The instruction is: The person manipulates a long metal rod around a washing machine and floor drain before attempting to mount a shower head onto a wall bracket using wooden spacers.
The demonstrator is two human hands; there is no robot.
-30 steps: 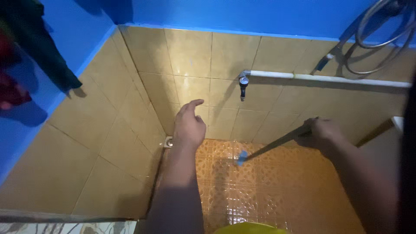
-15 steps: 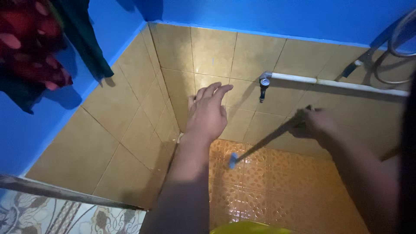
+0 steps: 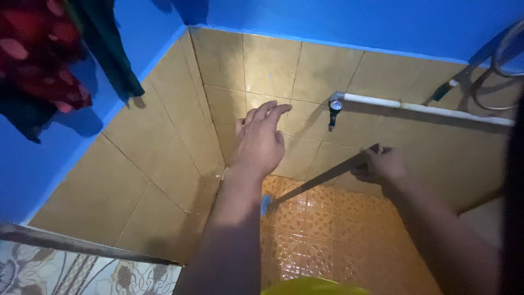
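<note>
**Patterned orange floor, wet and glossy**

The floor of glossy orange patterned tiles (image 3: 338, 240) fills the corner between tan tiled walls and shines with reflected light. The blue head of a long-handled brush (image 3: 266, 206) rests on it near the corner. A rounded yellow plastic object (image 3: 314, 286) shows at the bottom edge.

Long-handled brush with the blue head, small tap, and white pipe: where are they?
Long-handled brush (image 3: 266, 205): head view, on its blue head.
Small dark tap (image 3: 334, 112): head view, on its body.
White pipe (image 3: 420, 107): head view, mid-length.
</note>
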